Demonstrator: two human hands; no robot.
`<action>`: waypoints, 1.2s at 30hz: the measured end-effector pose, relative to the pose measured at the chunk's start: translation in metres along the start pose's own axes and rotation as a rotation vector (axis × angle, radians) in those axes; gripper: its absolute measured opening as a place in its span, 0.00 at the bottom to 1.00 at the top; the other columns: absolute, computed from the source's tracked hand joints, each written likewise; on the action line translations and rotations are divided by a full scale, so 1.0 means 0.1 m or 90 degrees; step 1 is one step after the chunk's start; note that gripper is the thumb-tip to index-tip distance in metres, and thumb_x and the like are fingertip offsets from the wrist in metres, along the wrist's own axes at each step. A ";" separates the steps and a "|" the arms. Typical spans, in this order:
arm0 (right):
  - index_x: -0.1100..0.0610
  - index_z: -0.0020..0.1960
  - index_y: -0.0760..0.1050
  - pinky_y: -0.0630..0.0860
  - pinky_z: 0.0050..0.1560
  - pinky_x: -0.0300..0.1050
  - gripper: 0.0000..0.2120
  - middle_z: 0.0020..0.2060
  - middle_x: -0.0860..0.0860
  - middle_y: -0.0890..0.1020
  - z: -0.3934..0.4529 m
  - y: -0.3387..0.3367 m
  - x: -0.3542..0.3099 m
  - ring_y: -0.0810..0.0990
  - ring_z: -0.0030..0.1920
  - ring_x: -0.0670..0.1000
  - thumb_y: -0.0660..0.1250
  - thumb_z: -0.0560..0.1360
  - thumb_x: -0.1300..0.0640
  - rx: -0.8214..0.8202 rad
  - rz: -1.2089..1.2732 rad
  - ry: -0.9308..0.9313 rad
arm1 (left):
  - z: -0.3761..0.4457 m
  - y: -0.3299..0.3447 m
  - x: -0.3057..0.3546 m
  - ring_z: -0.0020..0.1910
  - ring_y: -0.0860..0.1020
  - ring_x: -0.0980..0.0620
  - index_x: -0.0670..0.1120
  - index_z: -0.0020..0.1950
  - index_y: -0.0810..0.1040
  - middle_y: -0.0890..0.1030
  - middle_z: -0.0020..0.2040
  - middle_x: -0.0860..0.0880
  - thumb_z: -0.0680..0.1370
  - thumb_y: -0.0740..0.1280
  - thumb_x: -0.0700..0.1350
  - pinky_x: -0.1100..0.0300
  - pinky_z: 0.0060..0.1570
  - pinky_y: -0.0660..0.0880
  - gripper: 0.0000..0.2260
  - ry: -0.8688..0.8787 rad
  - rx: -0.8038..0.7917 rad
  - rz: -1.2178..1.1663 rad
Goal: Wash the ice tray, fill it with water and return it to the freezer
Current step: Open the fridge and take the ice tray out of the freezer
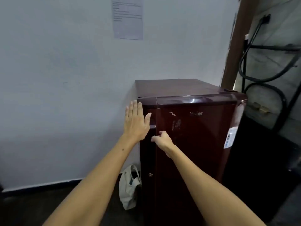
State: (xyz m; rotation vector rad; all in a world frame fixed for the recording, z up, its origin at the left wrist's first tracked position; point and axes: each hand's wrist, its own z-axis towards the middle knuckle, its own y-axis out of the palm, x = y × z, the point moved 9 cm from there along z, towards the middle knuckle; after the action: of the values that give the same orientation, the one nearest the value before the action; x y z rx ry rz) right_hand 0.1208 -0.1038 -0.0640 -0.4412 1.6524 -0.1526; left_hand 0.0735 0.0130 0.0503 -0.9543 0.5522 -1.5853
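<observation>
A small dark-red fridge (195, 137) stands against the wall with its door closed. My left hand (136, 121) lies flat with straight fingers against the fridge's upper left corner, beside the door edge. My right hand (162, 141) has its fingers curled at the left edge of the door, lower than the left hand; what the fingers hold is hidden. No ice tray is in view.
A grey cloth bag (129, 188) slumps on the floor left of the fridge. A brown door frame (234, 46) and a black metal rack (267, 66) with cables stand to the right. A paper notice (127, 17) hangs on the wall.
</observation>
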 end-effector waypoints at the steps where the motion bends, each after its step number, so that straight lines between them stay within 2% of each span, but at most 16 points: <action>1: 0.61 0.76 0.56 0.69 0.61 0.45 0.35 0.71 0.58 0.67 0.02 0.11 -0.02 0.69 0.69 0.57 0.68 0.74 0.56 -0.028 -0.017 0.007 | 0.05 0.00 -0.03 0.78 0.44 0.46 0.39 0.78 0.48 0.48 0.79 0.41 0.83 0.48 0.54 0.52 0.75 0.39 0.28 -0.002 -0.002 0.009; 5: 0.63 0.72 0.60 0.71 0.56 0.46 0.37 0.67 0.58 0.70 0.14 0.26 -0.06 0.72 0.66 0.58 0.74 0.70 0.52 0.016 0.012 0.039 | 0.27 0.07 -0.07 0.78 0.43 0.46 0.39 0.78 0.47 0.47 0.79 0.41 0.83 0.47 0.55 0.52 0.76 0.39 0.29 0.016 -0.048 0.029; 9: 0.59 0.56 0.73 0.77 0.52 0.50 0.19 0.54 0.56 0.80 0.29 0.26 0.01 0.79 0.53 0.56 0.70 0.70 0.51 0.085 0.009 0.024 | 0.54 0.18 -0.01 0.78 0.44 0.46 0.39 0.78 0.46 0.47 0.79 0.41 0.83 0.47 0.56 0.51 0.76 0.40 0.30 0.046 -0.080 0.062; 14: 0.56 0.46 0.75 0.79 0.50 0.52 0.09 0.40 0.52 0.81 0.41 0.33 0.09 0.81 0.44 0.55 0.69 0.68 0.55 0.087 0.096 -0.017 | 0.75 0.46 0.07 0.78 0.45 0.45 0.38 0.78 0.48 0.49 0.79 0.40 0.83 0.47 0.54 0.52 0.76 0.40 0.29 0.073 -0.129 0.082; 18: 0.56 0.41 0.74 0.77 0.40 0.48 0.03 0.33 0.50 0.79 0.46 0.35 0.11 0.78 0.34 0.50 0.68 0.68 0.59 0.086 0.131 -0.051 | 0.71 0.59 0.05 0.78 0.43 0.45 0.38 0.78 0.47 0.48 0.79 0.41 0.83 0.49 0.53 0.53 0.75 0.38 0.29 0.072 -0.065 0.092; 21: 0.57 0.39 0.73 0.74 0.34 0.45 0.03 0.31 0.50 0.78 0.47 0.35 0.11 0.77 0.31 0.49 0.67 0.68 0.60 0.092 0.136 -0.072 | 0.70 0.59 0.05 0.78 0.44 0.45 0.38 0.78 0.48 0.49 0.79 0.41 0.83 0.50 0.53 0.53 0.75 0.38 0.29 0.083 -0.041 0.101; 28: 0.57 0.37 0.69 0.68 0.29 0.42 0.06 0.29 0.49 0.74 0.48 0.38 0.13 0.72 0.27 0.47 0.66 0.68 0.60 0.048 0.116 -0.073 | 0.69 0.62 0.05 0.78 0.43 0.45 0.39 0.78 0.45 0.48 0.79 0.42 0.83 0.49 0.54 0.53 0.75 0.37 0.29 0.075 -0.028 0.127; 31: 0.56 0.35 0.68 0.68 0.29 0.42 0.07 0.29 0.49 0.73 0.48 0.37 0.12 0.72 0.28 0.48 0.66 0.68 0.60 0.039 0.112 -0.075 | 0.68 0.63 0.06 0.78 0.42 0.45 0.38 0.78 0.45 0.47 0.79 0.41 0.83 0.49 0.54 0.53 0.75 0.37 0.30 0.068 -0.029 0.144; 36: 0.57 0.40 0.71 0.71 0.33 0.43 0.05 0.34 0.51 0.76 0.46 0.37 0.13 0.75 0.33 0.49 0.67 0.69 0.59 0.023 0.099 -0.067 | 0.67 0.62 0.07 0.78 0.43 0.45 0.38 0.78 0.45 0.48 0.79 0.41 0.83 0.49 0.54 0.52 0.76 0.39 0.30 0.059 -0.028 0.155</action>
State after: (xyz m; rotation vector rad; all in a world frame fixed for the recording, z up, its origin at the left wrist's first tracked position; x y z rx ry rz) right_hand 0.1580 -0.0674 -0.0952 -0.2875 1.5718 -0.0430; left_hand 0.1635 0.0014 0.0413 -0.8153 0.7422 -1.4076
